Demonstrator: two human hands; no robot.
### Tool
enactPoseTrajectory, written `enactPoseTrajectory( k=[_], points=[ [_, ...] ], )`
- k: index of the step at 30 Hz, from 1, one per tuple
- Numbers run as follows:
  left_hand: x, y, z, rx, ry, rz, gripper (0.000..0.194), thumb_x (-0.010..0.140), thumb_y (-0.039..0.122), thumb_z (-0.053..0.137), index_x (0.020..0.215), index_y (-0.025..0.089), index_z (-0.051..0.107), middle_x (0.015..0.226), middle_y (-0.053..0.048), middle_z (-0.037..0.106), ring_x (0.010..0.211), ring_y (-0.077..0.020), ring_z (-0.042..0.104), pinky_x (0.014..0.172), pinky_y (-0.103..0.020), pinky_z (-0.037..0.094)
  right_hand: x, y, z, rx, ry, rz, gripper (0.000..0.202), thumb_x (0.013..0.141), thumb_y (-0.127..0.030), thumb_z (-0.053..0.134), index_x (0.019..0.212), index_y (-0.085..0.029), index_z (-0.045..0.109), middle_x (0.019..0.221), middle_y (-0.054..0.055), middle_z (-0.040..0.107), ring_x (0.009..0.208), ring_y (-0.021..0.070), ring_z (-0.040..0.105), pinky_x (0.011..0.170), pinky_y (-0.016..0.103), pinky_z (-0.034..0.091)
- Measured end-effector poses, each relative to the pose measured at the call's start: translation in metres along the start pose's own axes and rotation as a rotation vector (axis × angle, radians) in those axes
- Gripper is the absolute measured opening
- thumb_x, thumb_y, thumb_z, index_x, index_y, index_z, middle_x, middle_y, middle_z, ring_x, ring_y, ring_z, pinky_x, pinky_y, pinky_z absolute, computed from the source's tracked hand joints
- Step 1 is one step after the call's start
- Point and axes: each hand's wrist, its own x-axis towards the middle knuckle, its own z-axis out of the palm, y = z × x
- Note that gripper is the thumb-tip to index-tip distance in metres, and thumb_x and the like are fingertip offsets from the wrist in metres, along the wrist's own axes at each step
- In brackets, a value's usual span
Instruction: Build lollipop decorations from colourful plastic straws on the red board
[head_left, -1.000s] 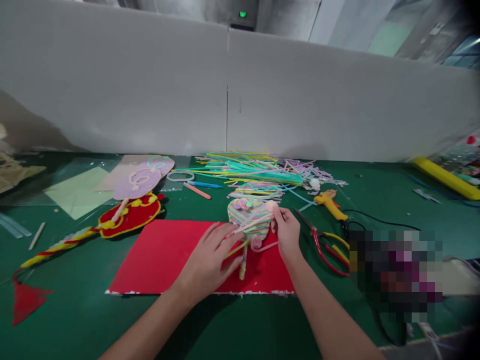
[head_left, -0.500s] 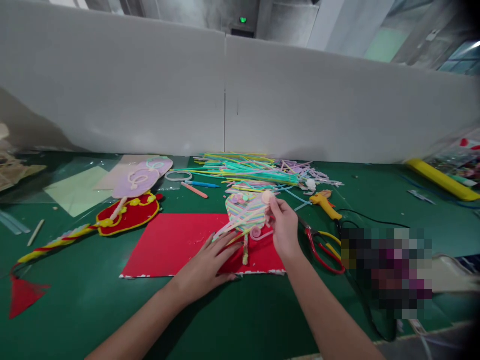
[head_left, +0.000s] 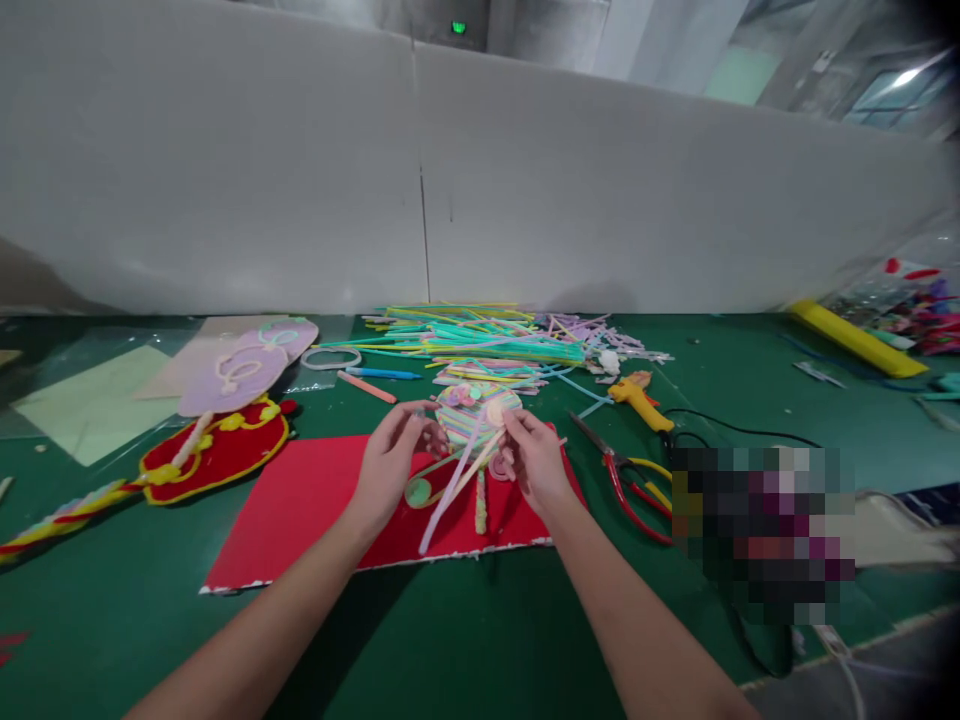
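A striped pastel fan-shaped piece [head_left: 457,425] with coiled discs on it lies over a red sheet [head_left: 300,500], its short stem pointing toward me. In my right hand [head_left: 536,460], thumb and fingers pinch a pale coiled disc [head_left: 496,411] at the piece's right edge. Loose pastel strips [head_left: 450,490] trail from there across the red sheet. My left hand [head_left: 397,455] is curled at the left edge of the piece; whether its fingertips touch anything is unclear. A green coil [head_left: 418,491] lies just below it.
Behind lies a pile of pipe cleaners [head_left: 480,335]. To the right are red-handled scissors [head_left: 622,480], a yellow glue gun [head_left: 641,403] and a yellow bar [head_left: 859,340]. Finished-looking purple [head_left: 240,375] and red fan pieces [head_left: 217,450] lie left, near two pens.
My left hand has lifted off the strips and moved up and left, its fingers curling. The strips now hang toward me, and the green coil shows. The view has shifted right.
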Motion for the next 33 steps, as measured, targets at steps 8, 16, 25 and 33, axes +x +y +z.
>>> enactPoseTrajectory(
  k=[8, 16, 25, 33],
  points=[
    [0.002, -0.020, 0.013, 0.165, -0.102, -0.012, 0.016, 0.075, 0.031, 0.046, 0.078, 0.016, 0.052, 0.065, 0.002, 0.053, 0.060, -0.0088, 0.050, 0.057, -0.019, 0.039, -0.002, 0.011, 0.004, -0.152, -0.176, 0.046, 0.023, 0.067, -0.038, 0.058, 0.067, -0.017, 0.049, 0.050, -0.005, 0.055, 0.026, 0.0063, 0.043, 0.024, 0.017, 0.035],
    [0.008, -0.020, 0.011, 0.113, -0.118, -0.117, 0.019, 0.073, 0.030, 0.048, 0.085, 0.016, 0.051, 0.062, 0.002, 0.053, 0.057, -0.0094, 0.050, 0.056, -0.020, 0.040, -0.004, 0.011, 0.006, -0.272, -0.158, 0.035, 0.024, 0.070, -0.041, 0.054, 0.071, -0.018, 0.049, 0.046, -0.005, 0.053, 0.027, 0.0084, 0.046, 0.029, 0.019, 0.039],
    [0.008, -0.020, 0.008, 0.093, -0.171, -0.093, 0.018, 0.074, 0.031, 0.049, 0.067, 0.015, 0.053, 0.063, 0.001, 0.054, 0.061, -0.0097, 0.051, 0.059, -0.019, 0.040, -0.005, 0.010, 0.007, -0.315, -0.140, 0.049, 0.021, 0.071, -0.039, 0.053, 0.076, -0.019, 0.050, 0.041, -0.007, 0.050, 0.027, 0.0102, 0.046, 0.029, 0.020, 0.039],
    [0.007, -0.024, 0.008, 0.074, -0.147, -0.099, 0.017, 0.073, 0.031, 0.050, 0.074, 0.014, 0.053, 0.068, 0.000, 0.057, 0.065, -0.0111, 0.054, 0.062, -0.021, 0.041, -0.008, 0.009, 0.010, -0.331, -0.082, -0.001, 0.020, 0.070, -0.037, 0.055, 0.075, -0.019, 0.050, 0.052, -0.004, 0.055, 0.034, 0.0107, 0.050, 0.032, 0.022, 0.044]
  ],
)
